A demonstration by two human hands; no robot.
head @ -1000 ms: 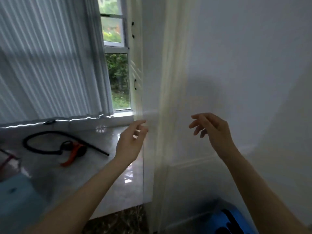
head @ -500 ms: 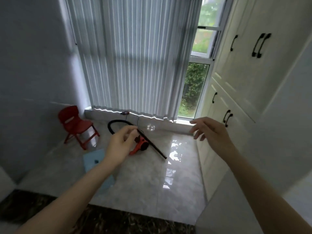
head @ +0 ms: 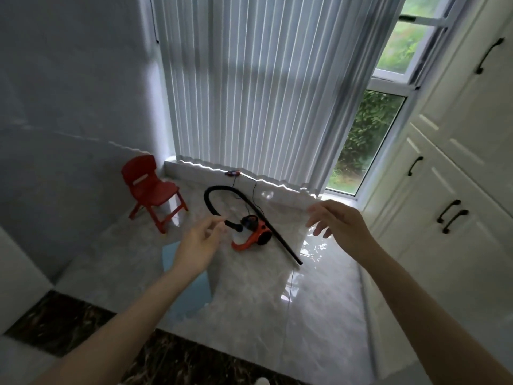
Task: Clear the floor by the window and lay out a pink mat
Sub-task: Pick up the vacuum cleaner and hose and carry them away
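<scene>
1. A small orange toy vacuum cleaner (head: 256, 232) lies on the glossy marble floor (head: 277, 301) near the window (head: 369, 140), roughly in the middle of the floor area.
2. Its rigid black wand (head: 277, 234) is the long axis – it runs diagonally from up near the window sill down toward the lower right, its free tip pointing at the white cabinets (head: 458, 190).
3. The black hose (head: 219, 193) arcs from the wand's upper end to the left and loops back down to the orange body, whose curved handle points lower left.
4. A red child's chair (head: 151, 190) stands upright in the left corner, its back toward the left wall and its seat facing the vacuum.
5. A light blue flat item (head: 191, 290) lies on the floor, partly hidden behind the left forearm.
6. The left hand (head: 198, 245) is released, fingers loosely extended and grasping nothing, in front of the hose end.
7. The right hand (head: 341, 226) is likewise relaxed and empty, fingers spread.
8. Compared with half a second ago, the view sits closer – both hands stay raised and empty, and the floor items have not moved.
</scene>
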